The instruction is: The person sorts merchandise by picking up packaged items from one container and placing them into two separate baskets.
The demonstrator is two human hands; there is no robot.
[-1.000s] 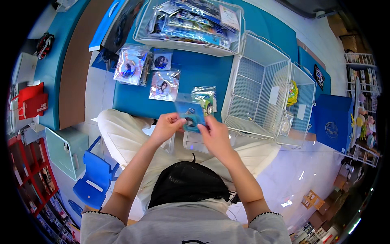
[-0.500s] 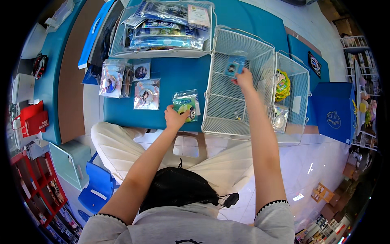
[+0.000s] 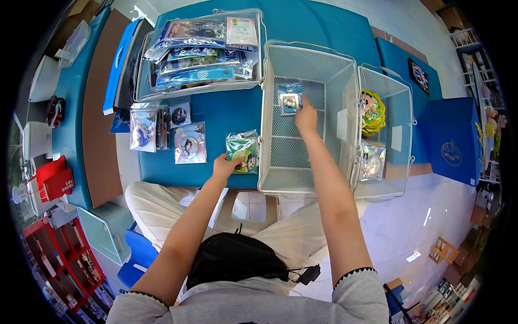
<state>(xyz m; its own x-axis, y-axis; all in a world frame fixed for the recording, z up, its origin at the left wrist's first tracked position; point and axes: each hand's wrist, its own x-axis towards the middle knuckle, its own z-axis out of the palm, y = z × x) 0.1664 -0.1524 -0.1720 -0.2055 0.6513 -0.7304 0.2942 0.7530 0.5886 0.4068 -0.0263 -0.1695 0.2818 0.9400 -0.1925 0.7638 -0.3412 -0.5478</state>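
My right hand (image 3: 305,116) reaches inside the middle white mesh basket (image 3: 295,182), closed on the right side of a small bagged item (image 3: 290,101) with a pale blue square design. My left hand (image 3: 223,164) pinches the left edge of a green bagged character item (image 3: 243,153) on the teal padded surface (image 3: 216,112), just left of that basket. Farther left lie a bagged picture item (image 3: 190,144), a smaller round badge in a bag (image 3: 178,115) and a pack of bagged pieces (image 3: 142,127).
A basket of bagged goods (image 3: 193,52) stands at the back left. The right basket (image 3: 402,167) holds yellow-green pieces (image 3: 371,114). Blue boxes (image 3: 445,141) flank the baskets. A blue chair (image 3: 140,250) and red shelves (image 3: 52,258) are low left.
Both hands were together on a light blue package. They parted: my right hand carried it up into the middle basket, and my left hand moved left onto the green package.
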